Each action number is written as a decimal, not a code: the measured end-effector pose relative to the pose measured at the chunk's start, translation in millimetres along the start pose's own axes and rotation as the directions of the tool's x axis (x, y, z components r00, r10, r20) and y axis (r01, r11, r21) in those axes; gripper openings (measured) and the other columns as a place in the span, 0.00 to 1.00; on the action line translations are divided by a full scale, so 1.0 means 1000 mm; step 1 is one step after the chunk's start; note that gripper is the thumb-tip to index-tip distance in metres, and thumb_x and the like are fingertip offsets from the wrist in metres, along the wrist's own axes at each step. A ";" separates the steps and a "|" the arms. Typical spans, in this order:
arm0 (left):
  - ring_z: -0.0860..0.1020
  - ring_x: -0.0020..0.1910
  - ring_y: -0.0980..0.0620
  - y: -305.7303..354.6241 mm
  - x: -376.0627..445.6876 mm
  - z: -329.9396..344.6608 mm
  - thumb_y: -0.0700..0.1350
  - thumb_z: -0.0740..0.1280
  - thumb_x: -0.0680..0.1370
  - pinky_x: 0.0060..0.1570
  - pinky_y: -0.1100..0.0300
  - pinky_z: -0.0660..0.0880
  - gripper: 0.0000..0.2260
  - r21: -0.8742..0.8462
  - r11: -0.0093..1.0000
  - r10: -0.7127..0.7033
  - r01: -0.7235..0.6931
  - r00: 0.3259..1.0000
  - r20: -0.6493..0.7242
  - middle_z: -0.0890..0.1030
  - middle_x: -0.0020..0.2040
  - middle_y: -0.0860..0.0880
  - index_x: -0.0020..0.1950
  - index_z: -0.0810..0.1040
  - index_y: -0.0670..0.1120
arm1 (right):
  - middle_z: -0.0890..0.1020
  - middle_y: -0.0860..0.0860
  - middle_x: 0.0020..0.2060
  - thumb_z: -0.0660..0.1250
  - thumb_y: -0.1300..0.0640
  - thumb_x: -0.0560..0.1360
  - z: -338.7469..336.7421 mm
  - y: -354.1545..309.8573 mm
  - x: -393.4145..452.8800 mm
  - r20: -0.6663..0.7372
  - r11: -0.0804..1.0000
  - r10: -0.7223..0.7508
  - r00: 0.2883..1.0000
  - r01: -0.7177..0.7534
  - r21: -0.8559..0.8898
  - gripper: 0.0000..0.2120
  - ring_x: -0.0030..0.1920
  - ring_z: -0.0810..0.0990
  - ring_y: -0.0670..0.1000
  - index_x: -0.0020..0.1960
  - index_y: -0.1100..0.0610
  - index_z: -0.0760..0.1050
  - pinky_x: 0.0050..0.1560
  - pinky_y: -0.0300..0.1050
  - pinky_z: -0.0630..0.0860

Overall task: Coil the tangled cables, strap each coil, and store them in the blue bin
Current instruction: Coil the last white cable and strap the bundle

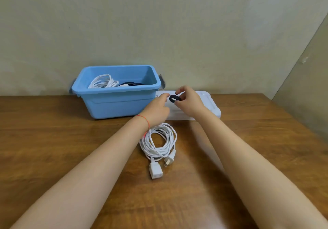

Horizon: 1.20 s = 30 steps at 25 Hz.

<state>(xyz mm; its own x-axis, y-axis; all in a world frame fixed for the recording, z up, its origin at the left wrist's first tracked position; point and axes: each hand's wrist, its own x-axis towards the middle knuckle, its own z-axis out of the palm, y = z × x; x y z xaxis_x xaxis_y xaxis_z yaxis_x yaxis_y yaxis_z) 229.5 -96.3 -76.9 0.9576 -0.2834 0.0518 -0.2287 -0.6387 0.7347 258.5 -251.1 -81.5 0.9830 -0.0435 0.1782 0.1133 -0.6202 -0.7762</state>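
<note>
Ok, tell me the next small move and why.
Probably unroll the strap pinched in the right hand, with the left hand helping, and bring it down to the white coil: that coil lies unstrapped on the table, outside the bin.

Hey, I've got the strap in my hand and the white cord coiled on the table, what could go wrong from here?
1. The white coil lies loose and unstrapped on the table; lifting it carelessly may let the loops spring apart.
2. Its plug and socket end trail outside the loops and might snag or dangle once strapped.
3. The right hand only pinches the rolled dark strap; it may slip while the left hand unrolls it.
</note>
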 end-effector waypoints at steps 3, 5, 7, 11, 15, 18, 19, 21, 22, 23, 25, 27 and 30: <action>0.71 0.69 0.51 0.004 -0.030 -0.011 0.35 0.57 0.80 0.67 0.54 0.69 0.24 -0.162 0.986 0.032 -0.049 0.994 -0.103 0.72 0.71 0.49 0.75 0.68 0.49 | 0.83 0.51 0.43 0.70 0.63 0.76 -0.012 -0.021 -0.051 0.086 0.976 -0.020 0.996 0.001 0.218 0.08 0.42 0.79 0.49 0.52 0.53 0.77 0.45 0.43 0.74; 0.77 0.62 0.53 0.009 -0.063 -0.019 0.36 0.63 0.80 0.63 0.58 0.73 0.18 -0.274 0.955 0.057 -0.111 0.979 -0.197 0.78 0.63 0.50 0.68 0.75 0.49 | 0.84 0.52 0.42 0.69 0.64 0.77 -0.018 -0.038 -0.090 0.144 0.940 -0.091 0.985 0.037 0.338 0.07 0.44 0.81 0.48 0.50 0.53 0.80 0.48 0.43 0.77; 0.82 0.54 0.53 0.013 -0.099 -0.020 0.37 0.67 0.79 0.59 0.58 0.77 0.11 -0.397 0.906 0.036 -0.144 0.963 -0.268 0.84 0.54 0.48 0.59 0.81 0.49 | 0.85 0.53 0.42 0.68 0.65 0.78 -0.020 -0.051 -0.123 0.155 0.901 -0.126 0.980 0.048 0.431 0.07 0.44 0.82 0.49 0.51 0.55 0.82 0.50 0.45 0.79; 0.83 0.41 0.57 0.006 -0.150 -0.013 0.39 0.70 0.78 0.47 0.63 0.79 0.04 -0.586 0.796 -0.100 -0.153 0.921 -0.376 0.85 0.43 0.49 0.50 0.83 0.46 | 0.85 0.55 0.41 0.69 0.64 0.77 -0.013 -0.057 -0.165 0.163 0.837 -0.095 0.982 -0.010 0.547 0.07 0.42 0.82 0.50 0.55 0.61 0.82 0.47 0.45 0.77; 0.80 0.36 0.57 0.000 -0.166 -0.011 0.38 0.70 0.78 0.44 0.61 0.80 0.05 -0.573 0.806 -0.130 -0.150 0.899 -0.418 0.84 0.40 0.49 0.46 0.83 0.47 | 0.81 0.47 0.31 0.71 0.56 0.77 -0.012 -0.052 -0.185 0.203 0.861 -0.037 0.979 -0.071 0.503 0.06 0.32 0.75 0.43 0.49 0.58 0.84 0.40 0.40 0.72; 0.81 0.40 0.57 0.007 -0.170 -0.014 0.36 0.69 0.78 0.47 0.63 0.80 0.07 -0.491 0.856 -0.062 -0.162 0.911 -0.408 0.84 0.42 0.50 0.47 0.83 0.48 | 0.77 0.45 0.29 0.69 0.48 0.78 -0.016 -0.047 -0.188 0.228 0.906 -0.024 0.973 -0.075 0.415 0.11 0.32 0.71 0.44 0.44 0.54 0.84 0.39 0.39 0.69; 0.81 0.40 0.59 0.012 -0.170 -0.017 0.36 0.70 0.78 0.47 0.65 0.79 0.07 -0.484 0.858 -0.035 -0.171 0.922 -0.387 0.84 0.43 0.50 0.48 0.83 0.48 | 0.76 0.47 0.30 0.68 0.47 0.79 -0.016 -0.045 -0.186 0.245 0.873 -0.034 0.969 -0.091 0.480 0.13 0.34 0.71 0.46 0.42 0.54 0.83 0.41 0.42 0.69; 0.81 0.41 0.60 0.022 -0.169 -0.020 0.35 0.70 0.77 0.47 0.68 0.78 0.08 -0.465 0.867 0.023 -0.180 0.946 -0.323 0.84 0.43 0.50 0.48 0.84 0.47 | 0.73 0.51 0.32 0.65 0.47 0.80 -0.015 -0.042 -0.182 0.312 0.740 -0.066 0.948 -0.163 0.652 0.15 0.36 0.72 0.49 0.47 0.59 0.79 0.45 0.49 0.72; 0.81 0.42 0.59 0.026 -0.167 -0.020 0.35 0.71 0.76 0.48 0.67 0.78 0.08 -0.451 0.875 0.046 -0.176 0.958 -0.284 0.85 0.44 0.49 0.48 0.84 0.47 | 0.73 0.52 0.33 0.64 0.49 0.81 -0.016 -0.041 -0.180 0.349 0.671 -0.085 0.933 -0.205 0.712 0.14 0.36 0.73 0.50 0.51 0.61 0.76 0.46 0.49 0.74; 0.81 0.44 0.58 0.031 -0.164 -0.019 0.34 0.71 0.76 0.50 0.65 0.78 0.08 -0.445 0.880 0.056 -0.168 0.966 -0.253 0.85 0.45 0.49 0.49 0.84 0.46 | 0.73 0.52 0.34 0.63 0.51 0.82 -0.018 -0.041 -0.180 0.372 0.615 -0.100 0.923 -0.237 0.752 0.12 0.36 0.74 0.50 0.53 0.61 0.75 0.46 0.49 0.77; 0.81 0.45 0.54 0.037 -0.153 -0.013 0.34 0.69 0.76 0.54 0.59 0.79 0.09 -0.460 0.878 0.010 -0.131 0.967 -0.255 0.84 0.47 0.47 0.52 0.82 0.46 | 0.76 0.52 0.33 0.63 0.57 0.82 -0.024 -0.039 -0.181 0.353 0.528 -0.075 0.932 -0.263 0.807 0.09 0.35 0.75 0.50 0.50 0.62 0.76 0.44 0.46 0.78; 0.80 0.49 0.52 0.041 -0.138 -0.005 0.36 0.66 0.77 0.56 0.55 0.77 0.11 -0.427 0.902 -0.063 -0.064 0.959 -0.276 0.83 0.50 0.47 0.56 0.80 0.48 | 0.74 0.50 0.29 0.62 0.60 0.81 -0.029 -0.032 -0.178 0.282 0.434 0.011 0.959 -0.259 0.863 0.09 0.33 0.74 0.48 0.49 0.63 0.78 0.42 0.41 0.75; 0.79 0.51 0.54 0.047 -0.123 0.008 0.39 0.66 0.76 0.52 0.63 0.74 0.13 -0.140 0.990 -0.021 0.000 0.989 -0.144 0.81 0.50 0.52 0.59 0.79 0.49 | 0.68 0.49 0.25 0.60 0.62 0.82 -0.028 -0.019 -0.172 0.199 0.277 0.103 0.975 -0.220 0.935 0.09 0.31 0.72 0.47 0.50 0.64 0.78 0.41 0.39 0.71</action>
<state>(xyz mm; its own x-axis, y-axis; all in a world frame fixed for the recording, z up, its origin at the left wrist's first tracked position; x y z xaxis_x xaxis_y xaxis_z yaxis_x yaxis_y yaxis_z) 99.8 -97.4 -54.7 0.9774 -0.1639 0.1334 -0.2015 -0.5320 0.8224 83.5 -253.7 -80.8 0.9984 0.0494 -0.0266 -0.0501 0.5708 -0.8196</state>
